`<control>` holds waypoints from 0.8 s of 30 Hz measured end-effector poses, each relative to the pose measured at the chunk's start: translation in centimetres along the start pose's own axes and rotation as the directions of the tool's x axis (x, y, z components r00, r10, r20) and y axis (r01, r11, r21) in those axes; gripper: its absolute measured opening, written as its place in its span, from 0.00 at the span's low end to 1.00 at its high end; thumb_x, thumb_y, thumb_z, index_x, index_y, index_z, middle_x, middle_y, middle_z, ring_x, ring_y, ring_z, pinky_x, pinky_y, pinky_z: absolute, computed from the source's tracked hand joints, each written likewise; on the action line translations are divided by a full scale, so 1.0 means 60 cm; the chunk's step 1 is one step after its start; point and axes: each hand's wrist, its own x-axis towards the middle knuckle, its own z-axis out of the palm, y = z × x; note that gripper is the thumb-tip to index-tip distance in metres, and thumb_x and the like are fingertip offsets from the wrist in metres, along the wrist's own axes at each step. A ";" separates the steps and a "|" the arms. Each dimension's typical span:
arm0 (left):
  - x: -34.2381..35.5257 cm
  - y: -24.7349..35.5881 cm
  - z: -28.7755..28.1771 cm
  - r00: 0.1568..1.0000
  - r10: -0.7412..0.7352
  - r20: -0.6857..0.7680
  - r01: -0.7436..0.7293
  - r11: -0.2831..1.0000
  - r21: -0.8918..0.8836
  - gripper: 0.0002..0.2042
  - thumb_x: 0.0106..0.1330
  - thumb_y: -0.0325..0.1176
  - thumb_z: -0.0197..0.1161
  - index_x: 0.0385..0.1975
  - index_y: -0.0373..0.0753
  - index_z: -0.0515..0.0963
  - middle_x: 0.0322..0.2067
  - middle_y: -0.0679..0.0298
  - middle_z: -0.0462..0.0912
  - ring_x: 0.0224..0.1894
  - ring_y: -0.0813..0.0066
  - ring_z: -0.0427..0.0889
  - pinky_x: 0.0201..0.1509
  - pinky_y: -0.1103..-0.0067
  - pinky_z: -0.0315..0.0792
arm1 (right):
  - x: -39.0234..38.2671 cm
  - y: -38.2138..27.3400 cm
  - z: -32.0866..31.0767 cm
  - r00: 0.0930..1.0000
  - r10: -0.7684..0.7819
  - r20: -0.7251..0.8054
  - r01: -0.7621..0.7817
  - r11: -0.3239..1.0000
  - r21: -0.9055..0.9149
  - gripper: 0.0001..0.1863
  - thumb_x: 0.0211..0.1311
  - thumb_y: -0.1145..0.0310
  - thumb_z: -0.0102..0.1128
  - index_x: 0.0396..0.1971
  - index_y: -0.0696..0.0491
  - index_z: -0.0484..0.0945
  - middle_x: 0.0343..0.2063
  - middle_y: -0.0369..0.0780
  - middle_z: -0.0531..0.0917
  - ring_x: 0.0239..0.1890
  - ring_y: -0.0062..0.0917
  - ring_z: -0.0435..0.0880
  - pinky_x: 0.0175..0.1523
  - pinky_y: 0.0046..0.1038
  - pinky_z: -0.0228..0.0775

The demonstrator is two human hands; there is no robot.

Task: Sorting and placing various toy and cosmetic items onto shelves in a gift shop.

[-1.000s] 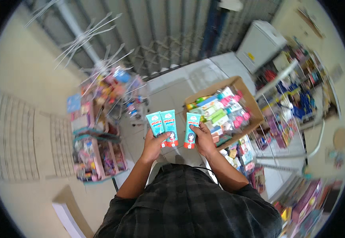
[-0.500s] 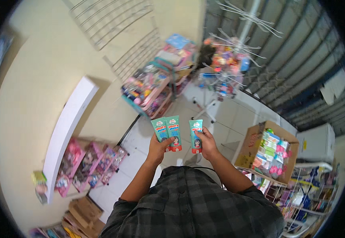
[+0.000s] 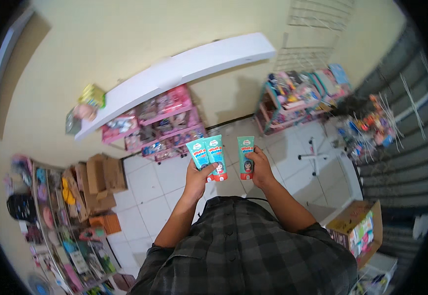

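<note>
Tubes (image 3: pixel 216 156) are already picked up, two gripped by the left hand (image 3: pixel 197 181) and one by the right hand (image 3: pixel 261 169), none set down yet.

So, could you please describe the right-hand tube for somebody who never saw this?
From the dark checked shirt at the bottom centre, follow the right forearm up to the right hand. It holds a teal tube with a red lower end. This tube is alone, whereas two similar tubes overlap in the left hand.

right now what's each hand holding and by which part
Left hand: two teal squeeze tubes, by their lower halves. Right hand: one matching tube, by its right edge.
</note>
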 end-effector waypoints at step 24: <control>0.032 0.212 -0.345 0.670 0.212 -0.712 -0.369 0.927 -0.070 0.20 0.66 0.21 0.68 0.56 0.36 0.71 0.45 0.58 0.87 0.42 0.70 0.90 0.34 0.77 0.86 | 0.404 0.095 0.653 0.667 -0.017 0.745 0.474 0.781 -0.407 0.13 0.67 0.77 0.66 0.50 0.61 0.79 0.42 0.40 0.88 0.43 0.20 0.86 0.50 0.27 0.79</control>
